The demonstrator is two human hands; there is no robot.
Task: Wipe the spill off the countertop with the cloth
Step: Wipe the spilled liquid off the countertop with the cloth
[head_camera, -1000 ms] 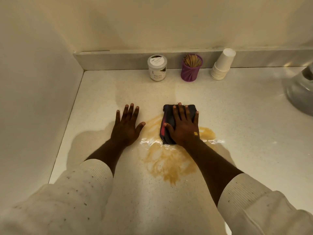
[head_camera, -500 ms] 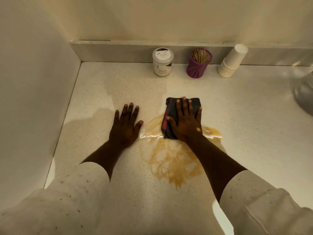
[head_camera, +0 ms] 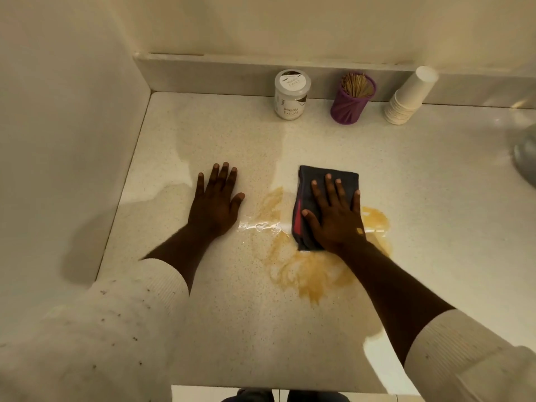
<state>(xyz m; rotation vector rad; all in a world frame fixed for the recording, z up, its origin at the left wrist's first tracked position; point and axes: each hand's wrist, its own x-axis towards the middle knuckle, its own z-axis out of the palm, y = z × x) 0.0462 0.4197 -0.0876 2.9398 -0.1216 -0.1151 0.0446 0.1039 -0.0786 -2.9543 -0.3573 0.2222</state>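
Note:
A yellow-brown spill point(head_camera: 313, 271) spreads over the middle of the pale speckled countertop point(head_camera: 232, 329). A folded dark cloth point(head_camera: 324, 177) with a red stripe lies on the spill's far part. My right hand point(head_camera: 333, 216) presses flat on the cloth, fingers spread, covering its near half. My left hand point(head_camera: 216, 201) rests flat on the bare counter to the left of the spill, fingers apart, holding nothing. A wet shiny streak point(head_camera: 261, 226) runs between the two hands.
Against the back ledge stand a white jar labelled Masala Extract point(head_camera: 291, 95), a purple holder of toothpicks point(head_camera: 352, 98) and a tilted stack of paper cups point(head_camera: 409, 97). A wall point(head_camera: 58, 155) closes the left side. A metal object point(head_camera: 526, 158) sits at the right edge.
The right hand and cloth have stayed on the far part of the spill, shifting only slightly. The camera has tilted, so the counter's front edge now shows. The left hand has not moved.

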